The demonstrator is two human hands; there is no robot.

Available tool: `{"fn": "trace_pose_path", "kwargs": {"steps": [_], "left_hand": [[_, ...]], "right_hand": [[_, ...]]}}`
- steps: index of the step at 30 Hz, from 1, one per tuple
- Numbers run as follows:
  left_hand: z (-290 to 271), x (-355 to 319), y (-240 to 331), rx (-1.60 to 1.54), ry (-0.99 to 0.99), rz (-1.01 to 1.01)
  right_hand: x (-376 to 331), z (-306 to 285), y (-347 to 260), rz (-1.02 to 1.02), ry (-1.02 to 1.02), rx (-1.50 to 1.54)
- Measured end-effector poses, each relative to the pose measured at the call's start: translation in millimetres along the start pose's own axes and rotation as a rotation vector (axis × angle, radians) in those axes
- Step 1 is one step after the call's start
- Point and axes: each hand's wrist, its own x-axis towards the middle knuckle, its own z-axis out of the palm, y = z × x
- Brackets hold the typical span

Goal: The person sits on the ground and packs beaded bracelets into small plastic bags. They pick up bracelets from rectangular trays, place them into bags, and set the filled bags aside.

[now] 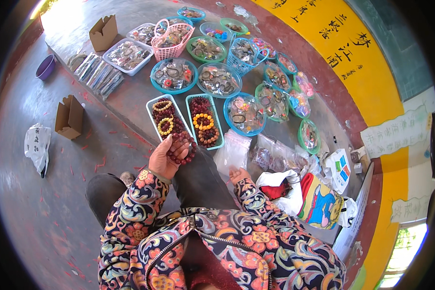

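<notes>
My left hand (163, 161) is closed on a dark red bead bracelet (187, 155), whose beads hang over the fingers above my knee. Just beyond it stand two pale rectangular baskets of bead bracelets. The left basket (181, 110) has cream and yellow bracelets on top of dark red ones; in the right basket (221, 126) lie orange-yellow and brown ones. My right hand (237, 175) is held low with its fingers slightly apart, holding nothing that I can see. It is beside a stack of clear plastic bags (231, 151).
Round baskets of packaged trinkets, such as a blue one (245, 132), spread toward the wall. A pink handled basket (171, 50) stands farther back. Cardboard boxes (69, 117) and a white bag (37, 147) are at left. A white bag with red contents (295, 197) lies at right.
</notes>
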Motion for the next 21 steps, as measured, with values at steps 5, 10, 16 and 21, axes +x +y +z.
{"fn": "trace_pose_path", "kwargs": {"steps": [5, 10, 16, 21], "left_hand": [[6.2, -2.7, 1.3, 0.014, 0.003, -0.005], [2.9, -1.0, 0.6, -0.002, 0.000, -0.005], [4.2, -2.1, 0.8, -0.027, 0.019, -0.010], [-0.6, -1.4, 0.4, -0.020, 0.021, -0.010]], "right_hand": [[-1.4, 2.1, 8.0, -0.011, 0.122, 0.115], [-37.8, 24.4, 9.5, 0.135, 0.105, 0.075], [-43.4, 8.3, 11.8, 0.233, 0.030, -0.592], [-65.7, 38.4, -13.8, -0.310, -0.056, -1.409]]}}
